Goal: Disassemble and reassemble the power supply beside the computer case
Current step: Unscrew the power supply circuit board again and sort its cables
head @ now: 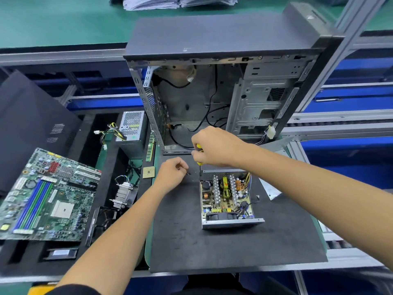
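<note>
The power supply (228, 199) lies open on the black mat (212, 248), its circuit board and coils exposed. Its grey metal cover (274, 188) rests behind my right forearm. My right hand (214, 145) is closed around a yellow-handled screwdriver (199, 146), held just above the mat beyond the supply's far edge. My left hand (173, 173) hovers to the left of the supply with fingertips pinched together; a small dark screw (188, 173) lies on the mat just by them. The open computer case (212, 99) stands upright behind both hands.
A motherboard (44, 199) lies in the foam tray at left, with a heatsink (124, 193), a CPU chip (148, 172), a RAM stick (151, 146) and a second boxed power supply (131, 130) nearby. A black side panel (27, 124) leans far left.
</note>
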The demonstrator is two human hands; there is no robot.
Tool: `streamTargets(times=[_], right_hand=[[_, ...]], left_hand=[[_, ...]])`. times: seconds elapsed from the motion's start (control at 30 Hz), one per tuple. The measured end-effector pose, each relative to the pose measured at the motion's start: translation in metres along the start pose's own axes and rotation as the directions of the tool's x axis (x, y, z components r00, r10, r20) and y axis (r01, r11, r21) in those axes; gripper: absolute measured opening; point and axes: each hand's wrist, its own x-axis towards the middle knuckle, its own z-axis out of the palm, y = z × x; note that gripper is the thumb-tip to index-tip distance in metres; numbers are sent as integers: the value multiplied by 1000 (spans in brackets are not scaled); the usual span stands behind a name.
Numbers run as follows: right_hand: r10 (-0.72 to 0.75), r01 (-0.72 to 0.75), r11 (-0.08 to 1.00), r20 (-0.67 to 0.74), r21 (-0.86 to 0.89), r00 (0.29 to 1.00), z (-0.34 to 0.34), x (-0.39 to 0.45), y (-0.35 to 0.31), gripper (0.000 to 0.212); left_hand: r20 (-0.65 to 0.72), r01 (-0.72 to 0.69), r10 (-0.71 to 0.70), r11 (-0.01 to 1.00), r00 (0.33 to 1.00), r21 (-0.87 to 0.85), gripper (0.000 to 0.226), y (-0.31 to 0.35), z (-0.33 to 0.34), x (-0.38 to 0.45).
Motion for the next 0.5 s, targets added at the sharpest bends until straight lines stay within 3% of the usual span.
streamTargets(times=[0.13,0.23,0.5], right_hand=[[39,-39,996,-3,83,999,-2,-3,-1,26],[49,-49,993,-2,103,999,-3,-5,0,28],[32,-30,994,-10,107,999,1,-10,0,27]], left_hand=[[80,-169,154,956,985,238,8,-1,6,2],[129,-219,182,898,975,381,11,-2,12,4],[154,-287,242,796,958,533,10,4,16,5]])
